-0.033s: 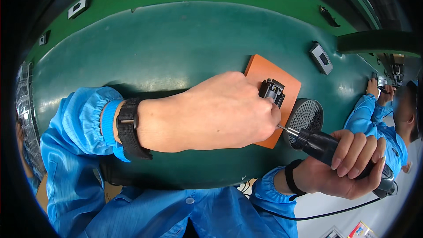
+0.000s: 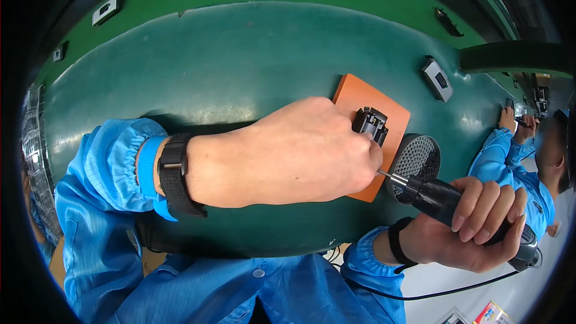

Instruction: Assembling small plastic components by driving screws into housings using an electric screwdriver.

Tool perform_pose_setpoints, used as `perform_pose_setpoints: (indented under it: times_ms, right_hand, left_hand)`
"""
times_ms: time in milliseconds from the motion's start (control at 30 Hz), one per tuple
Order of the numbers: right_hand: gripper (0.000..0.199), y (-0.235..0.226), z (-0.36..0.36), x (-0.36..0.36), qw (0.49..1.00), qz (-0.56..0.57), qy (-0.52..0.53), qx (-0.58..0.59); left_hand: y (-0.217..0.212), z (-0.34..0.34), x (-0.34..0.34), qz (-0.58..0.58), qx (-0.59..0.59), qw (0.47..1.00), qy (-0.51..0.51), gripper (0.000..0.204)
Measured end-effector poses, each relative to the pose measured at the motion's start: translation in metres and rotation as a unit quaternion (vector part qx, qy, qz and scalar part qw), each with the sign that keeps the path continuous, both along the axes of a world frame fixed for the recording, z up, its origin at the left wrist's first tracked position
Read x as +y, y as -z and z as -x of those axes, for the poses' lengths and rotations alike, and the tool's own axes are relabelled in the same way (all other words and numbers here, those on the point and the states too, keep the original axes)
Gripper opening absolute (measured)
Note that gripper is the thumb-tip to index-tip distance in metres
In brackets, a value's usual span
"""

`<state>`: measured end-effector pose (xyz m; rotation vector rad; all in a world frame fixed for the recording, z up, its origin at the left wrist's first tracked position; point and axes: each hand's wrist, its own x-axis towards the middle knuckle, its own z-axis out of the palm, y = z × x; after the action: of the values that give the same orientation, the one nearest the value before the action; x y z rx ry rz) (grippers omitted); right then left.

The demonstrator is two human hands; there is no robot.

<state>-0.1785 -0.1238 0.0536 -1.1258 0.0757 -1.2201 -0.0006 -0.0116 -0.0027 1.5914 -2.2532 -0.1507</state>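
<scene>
My left hand (image 2: 300, 153) is closed over an orange pad (image 2: 393, 117). Its fingers curl out of sight around a small black plastic housing (image 2: 373, 123), whose upper end with some metal bits shows past the knuckles. My right hand (image 2: 474, 234) wraps round a black electric screwdriver (image 2: 441, 198) with a cable at its back end. The driver's thin bit points left, and its tip disappears beside my left fingers, so I cannot see what it touches. Just right of the pad sits a grey round dish (image 2: 408, 155) holding small dark pieces, probably screws.
A silver-and-black device (image 2: 437, 79) lies beyond the dish on the green table (image 2: 252, 54). More such units (image 2: 108, 11) and a black part (image 2: 449, 22) rest along the far green strip. Another person in blue (image 2: 516, 165) works at the right. Clear plastic trays (image 2: 36, 150) line the left edge.
</scene>
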Motion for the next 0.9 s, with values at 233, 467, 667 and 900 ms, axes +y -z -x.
perform_pose_setpoints:
  times_ms: [233, 467, 667, 900]
  right_hand:
    - [0.017, -0.02, -0.002, -0.013, 0.995, 0.088, -0.016, 0.045]
    - [0.017, 0.001, -0.045, -0.015, 0.981, 0.075, 0.031, 0.178]
    - [0.021, 0.006, -0.047, -0.017, 0.978, 0.078, 0.039, 0.191]
    - [0.022, 0.008, -0.049, -0.014, 0.976, 0.072, 0.007, 0.208]
  left_hand:
    - [0.002, 0.005, 0.013, 0.02, -0.052, 0.998, -0.011, 0.048]
    - [-0.002, 0.009, 0.017, -0.017, -0.062, 0.998, -0.004, 0.027]
    - [0.0, 0.009, 0.014, -0.002, -0.053, 0.999, -0.002, 0.015]
    - [0.0, 0.01, 0.016, -0.001, -0.068, 0.998, -0.004, 0.015]
